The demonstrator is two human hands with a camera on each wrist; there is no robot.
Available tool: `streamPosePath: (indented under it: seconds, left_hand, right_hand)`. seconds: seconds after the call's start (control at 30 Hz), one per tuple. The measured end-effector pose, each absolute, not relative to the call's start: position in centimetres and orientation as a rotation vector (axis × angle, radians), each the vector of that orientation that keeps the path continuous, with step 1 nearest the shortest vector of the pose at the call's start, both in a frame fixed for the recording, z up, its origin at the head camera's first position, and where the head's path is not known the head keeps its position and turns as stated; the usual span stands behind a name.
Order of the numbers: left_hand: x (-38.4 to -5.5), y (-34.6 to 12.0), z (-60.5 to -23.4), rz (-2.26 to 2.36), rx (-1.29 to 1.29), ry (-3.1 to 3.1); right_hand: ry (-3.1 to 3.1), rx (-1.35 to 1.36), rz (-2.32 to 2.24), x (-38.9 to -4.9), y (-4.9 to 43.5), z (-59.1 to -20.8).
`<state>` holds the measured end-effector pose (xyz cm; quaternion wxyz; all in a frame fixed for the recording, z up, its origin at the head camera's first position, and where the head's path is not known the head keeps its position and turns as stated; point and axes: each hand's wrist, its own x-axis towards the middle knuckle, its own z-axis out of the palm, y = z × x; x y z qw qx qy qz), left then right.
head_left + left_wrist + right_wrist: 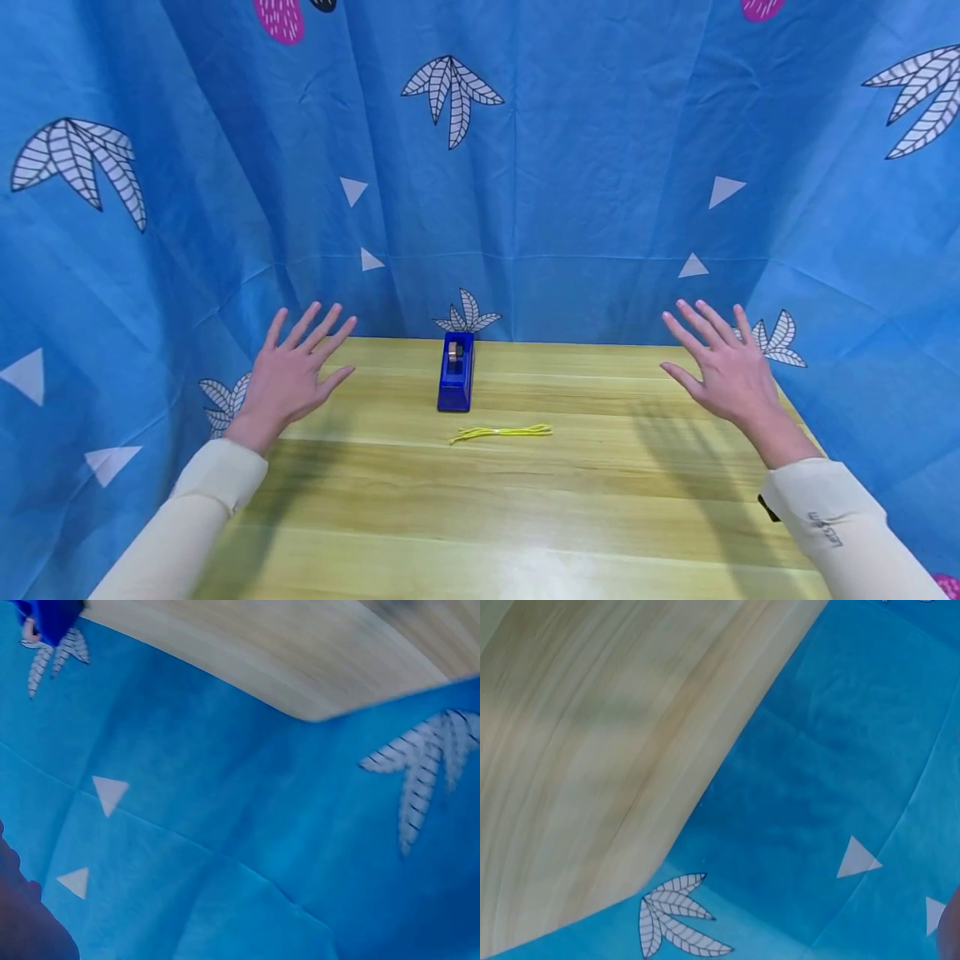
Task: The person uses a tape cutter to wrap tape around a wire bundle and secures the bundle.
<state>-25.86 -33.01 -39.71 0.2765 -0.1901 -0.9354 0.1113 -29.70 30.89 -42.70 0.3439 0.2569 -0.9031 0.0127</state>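
Note:
My left hand is held up over the left side of the table, fingers spread and nothing in it. Over the right side, my right hand is raised the same way, also holding nothing. Between them at the back of the table stands a blue tape dispenser with a small roll of tape on it. Just in front of it lies a bundle of yellow cord, gathered at its middle. The left wrist view catches part of the tape dispenser at its top left corner.
The light wooden table has its back edge against a blue curtain printed with leaves and triangles. The curtain also hangs along the left and right sides. Shadows of both arms fall on the tabletop.

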Motion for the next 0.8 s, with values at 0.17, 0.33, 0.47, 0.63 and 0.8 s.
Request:
streamPosePath:
  seconds: [0.17,0.33,0.47,0.63,0.8]
  left_hand:
    - [-25.0,-35.0,-39.1,0.358,-0.478,-2.522]
    - [-24.8,-35.9,-39.2,0.448,-0.454,-2.545]
    - [-24.8,-36.4,-39.8,0.465,-0.491,-2.534]
    - [-25.0,-36.8,-41.0,0.424,-0.542,-2.487]
    - [-25.2,-37.2,-42.1,0.384,-0.568,-2.435]
  right_hand:
    - [-2.301,0.676,-0.016,-29.7,31.4,-42.2]
    - [-2.283,0.677,-0.051,-29.6,32.0,-42.0]
    - [-2.292,0.68,-0.091,-29.4,32.5,-42.4]
    - [-2.311,0.667,-0.104,-29.4,33.0,-43.5]
    - [-2.343,0.651,-0.109,-29.4,33.3,-44.8]
